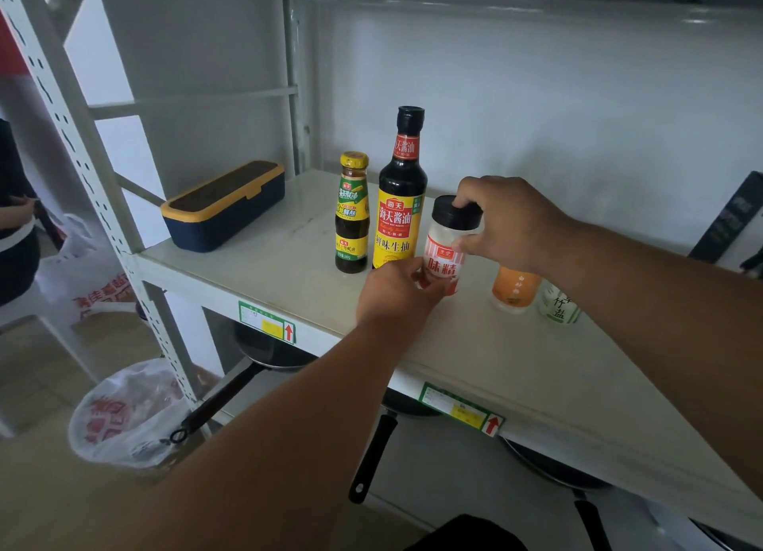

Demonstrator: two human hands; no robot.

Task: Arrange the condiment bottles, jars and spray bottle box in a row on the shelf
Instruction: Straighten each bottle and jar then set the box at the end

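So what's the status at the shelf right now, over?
Both hands on the MSG jar: right hand grips its black cap, left hand holds the base. Jar upright beside soy bottle. Two jars wait right, nothing blocking.

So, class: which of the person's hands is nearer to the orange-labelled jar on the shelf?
Right. The right hand grips the black cap of the MSG jar, just above-left of the orange-labelled jar. The left hand holds the MSG jar's base, farther left.
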